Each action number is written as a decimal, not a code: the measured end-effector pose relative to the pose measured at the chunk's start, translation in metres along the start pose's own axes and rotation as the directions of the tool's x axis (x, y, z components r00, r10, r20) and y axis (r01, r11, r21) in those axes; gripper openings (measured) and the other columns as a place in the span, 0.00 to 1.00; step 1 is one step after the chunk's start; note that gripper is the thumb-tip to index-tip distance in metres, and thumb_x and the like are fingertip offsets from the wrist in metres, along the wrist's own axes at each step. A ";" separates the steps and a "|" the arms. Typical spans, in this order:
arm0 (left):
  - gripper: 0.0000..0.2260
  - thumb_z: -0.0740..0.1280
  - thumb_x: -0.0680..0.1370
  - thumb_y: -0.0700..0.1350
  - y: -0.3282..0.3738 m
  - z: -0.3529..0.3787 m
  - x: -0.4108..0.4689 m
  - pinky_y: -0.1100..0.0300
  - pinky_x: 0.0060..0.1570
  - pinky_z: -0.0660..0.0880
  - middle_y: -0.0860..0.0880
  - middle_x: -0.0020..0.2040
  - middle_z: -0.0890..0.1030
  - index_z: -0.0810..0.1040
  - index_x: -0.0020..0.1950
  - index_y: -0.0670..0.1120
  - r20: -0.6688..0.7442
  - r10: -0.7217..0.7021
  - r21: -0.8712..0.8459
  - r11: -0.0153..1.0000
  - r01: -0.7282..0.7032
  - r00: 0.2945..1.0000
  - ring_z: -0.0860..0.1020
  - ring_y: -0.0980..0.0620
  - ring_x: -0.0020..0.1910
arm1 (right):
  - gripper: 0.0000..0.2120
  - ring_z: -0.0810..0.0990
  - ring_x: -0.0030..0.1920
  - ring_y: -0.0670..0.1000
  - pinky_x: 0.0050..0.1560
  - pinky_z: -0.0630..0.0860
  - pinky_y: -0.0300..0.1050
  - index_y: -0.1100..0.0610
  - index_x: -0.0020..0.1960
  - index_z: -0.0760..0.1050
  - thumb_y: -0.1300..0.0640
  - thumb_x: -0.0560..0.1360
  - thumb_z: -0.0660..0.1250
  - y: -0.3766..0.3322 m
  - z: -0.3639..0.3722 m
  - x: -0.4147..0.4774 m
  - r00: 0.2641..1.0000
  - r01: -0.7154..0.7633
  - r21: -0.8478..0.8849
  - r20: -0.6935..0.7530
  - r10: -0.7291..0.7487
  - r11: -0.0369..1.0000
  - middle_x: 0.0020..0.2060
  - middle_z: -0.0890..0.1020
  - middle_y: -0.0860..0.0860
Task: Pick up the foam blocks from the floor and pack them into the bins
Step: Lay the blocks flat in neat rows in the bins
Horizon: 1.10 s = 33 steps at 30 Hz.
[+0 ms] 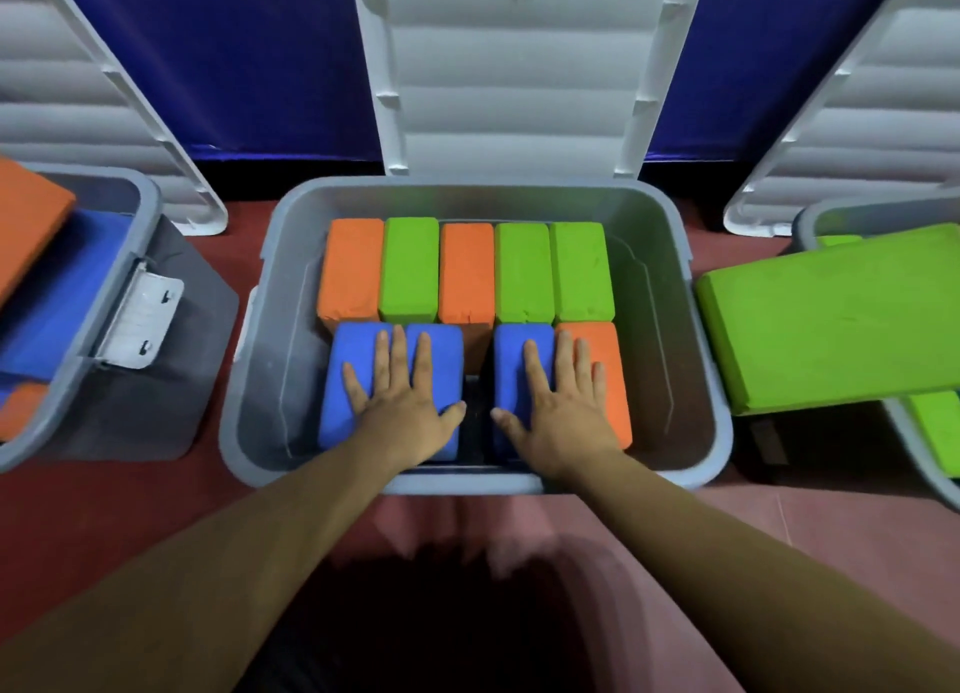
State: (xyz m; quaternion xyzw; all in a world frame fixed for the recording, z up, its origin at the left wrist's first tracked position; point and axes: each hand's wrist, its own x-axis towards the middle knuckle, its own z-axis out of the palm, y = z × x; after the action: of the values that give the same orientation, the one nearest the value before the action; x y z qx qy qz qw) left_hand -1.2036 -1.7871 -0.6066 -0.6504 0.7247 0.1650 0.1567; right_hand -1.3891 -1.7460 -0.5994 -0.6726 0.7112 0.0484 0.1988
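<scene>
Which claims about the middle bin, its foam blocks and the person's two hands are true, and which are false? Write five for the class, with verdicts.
1. The left hand and right hand lie flat on blocks in the middle bin. True.
2. The right hand rests on a green block only. False: it spans a blue block and an orange block.
3. The back row reads orange, green, orange, green, green. True.
4. The middle bin's lid is shut. False: the white lid stands open behind it.
5. A large green block lies across the right bin. True.
</scene>
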 end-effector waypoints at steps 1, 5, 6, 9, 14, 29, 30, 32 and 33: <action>0.41 0.54 0.78 0.67 0.001 -0.001 0.000 0.33 0.70 0.36 0.45 0.78 0.30 0.34 0.79 0.49 0.004 -0.007 -0.004 1.000 0.007 1.000 0.29 0.46 0.76 | 0.42 0.31 0.77 0.63 0.76 0.34 0.61 0.51 0.81 0.37 0.32 0.78 0.53 0.001 -0.002 0.000 1.000 0.001 0.008 0.006 -0.001 1.000 0.77 0.33 0.62; 0.41 0.54 0.78 0.66 0.005 -0.006 -0.001 0.32 0.71 0.36 0.45 0.78 0.29 0.33 0.79 0.49 0.029 -0.021 -0.025 0.999 0.022 0.999 0.29 0.45 0.76 | 0.37 0.34 0.78 0.61 0.76 0.36 0.59 0.49 0.81 0.46 0.38 0.80 0.57 0.004 -0.020 -0.002 0.999 0.003 0.159 0.053 -0.011 0.987 0.79 0.36 0.60; 0.41 0.54 0.78 0.66 0.006 -0.008 -0.001 0.32 0.71 0.37 0.45 0.78 0.29 0.33 0.79 0.49 0.049 -0.024 -0.024 0.999 0.025 0.999 0.29 0.45 0.76 | 0.35 0.36 0.79 0.60 0.77 0.38 0.57 0.50 0.81 0.50 0.40 0.80 0.58 0.004 -0.026 -0.001 0.998 -0.003 0.227 0.069 -0.013 0.974 0.79 0.38 0.59; 0.41 0.55 0.79 0.65 0.008 -0.022 -0.007 0.32 0.71 0.41 0.44 0.79 0.32 0.36 0.79 0.47 0.105 -0.041 -0.001 0.999 0.041 0.994 0.33 0.45 0.77 | 0.30 0.55 0.78 0.60 0.77 0.53 0.50 0.59 0.77 0.62 0.46 0.80 0.63 0.010 -0.053 -0.007 1.000 0.012 0.391 0.017 -0.020 0.920 0.77 0.58 0.63; 0.24 0.65 0.78 0.53 0.058 -0.068 -0.024 0.46 0.68 0.65 0.38 0.70 0.68 0.68 0.69 0.41 -0.181 0.001 -0.385 0.920 -0.072 0.983 0.67 0.39 0.69 | 0.19 0.72 0.63 0.59 0.66 0.67 0.49 0.61 0.65 0.73 0.52 0.78 0.65 0.048 -0.111 -0.032 0.952 0.038 0.483 -0.284 0.116 0.875 0.59 0.73 0.59; 0.37 0.63 0.77 0.62 0.326 -0.089 -0.031 0.45 0.71 0.59 0.33 0.75 0.56 0.52 0.80 0.50 0.036 0.123 -0.730 0.681 -0.058 0.992 0.58 0.35 0.75 | 0.36 0.72 0.64 0.65 0.64 0.69 0.56 0.61 0.74 0.62 0.41 0.75 0.67 0.267 -0.165 -0.087 0.662 -0.444 0.500 -0.376 0.649 0.743 0.63 0.72 0.65; 0.37 0.62 0.77 0.64 0.330 -0.085 -0.029 0.44 0.71 0.58 0.32 0.75 0.55 0.52 0.80 0.52 0.031 0.114 -0.697 0.715 -0.060 0.993 0.56 0.34 0.75 | 0.37 0.73 0.63 0.64 0.62 0.70 0.55 0.63 0.73 0.62 0.39 0.75 0.66 0.274 -0.160 -0.083 0.691 -0.433 0.560 -0.298 0.659 0.706 0.62 0.73 0.65; 0.36 0.62 0.76 0.65 0.332 -0.078 -0.026 0.44 0.71 0.59 0.32 0.74 0.57 0.54 0.79 0.53 -0.015 0.101 -0.616 0.783 -0.089 0.995 0.57 0.33 0.74 | 0.32 0.76 0.58 0.63 0.55 0.72 0.53 0.64 0.64 0.68 0.38 0.75 0.67 0.279 -0.152 -0.079 0.708 -0.379 0.658 -0.247 0.662 0.651 0.57 0.77 0.64; 0.35 0.62 0.75 0.65 0.330 -0.076 -0.026 0.45 0.70 0.60 0.32 0.72 0.59 0.57 0.78 0.53 -0.042 0.102 -0.603 0.791 -0.106 0.994 0.59 0.35 0.73 | 0.29 0.77 0.56 0.62 0.52 0.73 0.53 0.63 0.59 0.69 0.39 0.75 0.67 0.278 -0.151 -0.079 0.686 -0.346 0.690 -0.276 0.673 0.636 0.54 0.77 0.62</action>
State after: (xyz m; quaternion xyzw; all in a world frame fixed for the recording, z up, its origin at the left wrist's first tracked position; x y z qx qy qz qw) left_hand -1.5298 -1.7649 -0.5154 -0.6262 0.6695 0.3932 -0.0706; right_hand -1.6920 -1.6979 -0.4888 -0.3235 0.8807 -0.2975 0.1768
